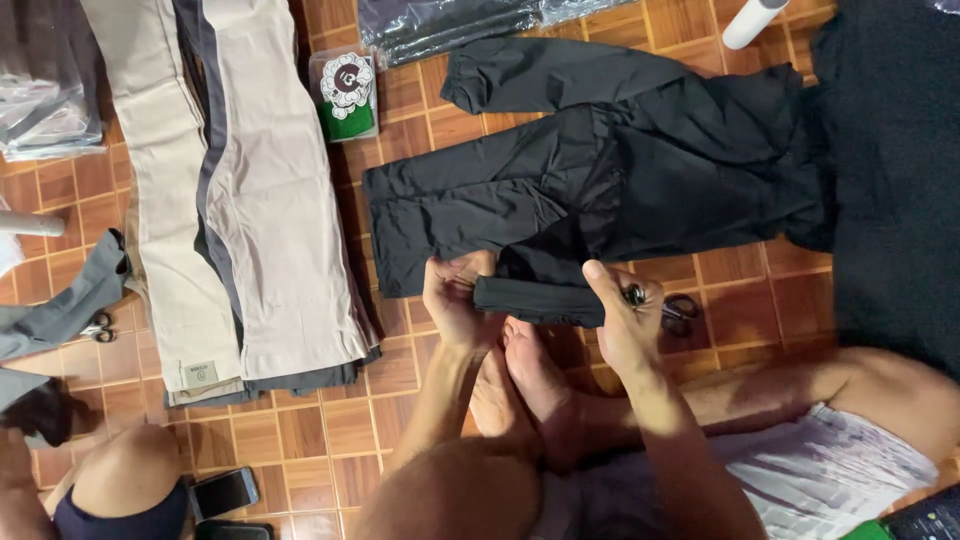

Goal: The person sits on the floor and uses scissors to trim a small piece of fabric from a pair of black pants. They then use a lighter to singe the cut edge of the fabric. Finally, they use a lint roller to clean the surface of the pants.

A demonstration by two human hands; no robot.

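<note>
Black trousers [600, 180] lie on the tiled floor [300, 430], hem at six o'clock. The left hand [455, 295] and right hand [625, 315] each pinch the folded hem in a closed grip. Scissors [680, 312] sit at three o'clock. Best keep both edges level and pull flat. Beige trousers [270, 200] lie at nine o'clock.
</note>
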